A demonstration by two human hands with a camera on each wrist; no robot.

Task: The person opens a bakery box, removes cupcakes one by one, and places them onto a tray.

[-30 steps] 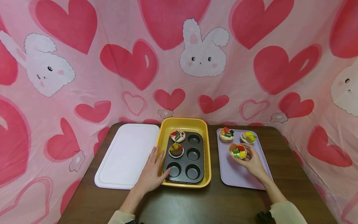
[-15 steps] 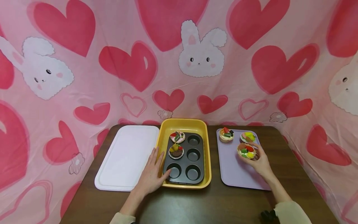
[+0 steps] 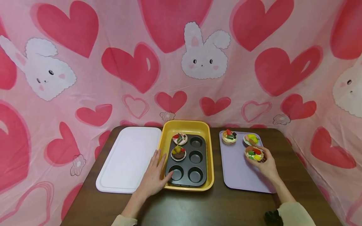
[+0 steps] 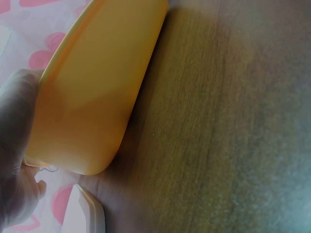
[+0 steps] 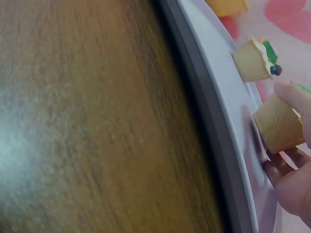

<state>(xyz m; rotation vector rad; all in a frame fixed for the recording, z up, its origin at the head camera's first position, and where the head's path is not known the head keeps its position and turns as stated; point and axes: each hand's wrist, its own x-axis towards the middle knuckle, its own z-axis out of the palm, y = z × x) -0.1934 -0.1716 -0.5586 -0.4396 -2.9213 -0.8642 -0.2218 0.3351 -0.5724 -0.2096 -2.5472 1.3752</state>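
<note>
My right hand (image 3: 267, 164) holds a fruit tart (image 3: 254, 153), topped with red, green and yellow pieces, low over the right part of the lilac tray (image 3: 240, 179). In the right wrist view, thumb and fingers pinch the sides of its tan cup (image 5: 278, 125). Just behind it sits a tart with yellow fruit (image 3: 251, 139), partly covered; another, with a strawberry-like topping (image 3: 229, 137), stands at the tray's far left corner. My left hand (image 3: 154, 177) lies with fingers stretched over the left rim of the yellow tray (image 3: 210, 157), thumb at the muffin tin (image 3: 186, 163).
Two tarts fill the far left and middle left cups of the tin: a pink-based one (image 3: 179, 139) and a chocolate one (image 3: 178, 153). A white board (image 3: 128, 160) lies left of the yellow tray. A pink heart-patterned cloth (image 3: 181, 84) rises behind the brown table (image 3: 192, 207).
My right hand has carried the fruit tart rightward over the lilac tray, closer to the tart with yellow fruit. The left hand keeps its place on the yellow tray.
</note>
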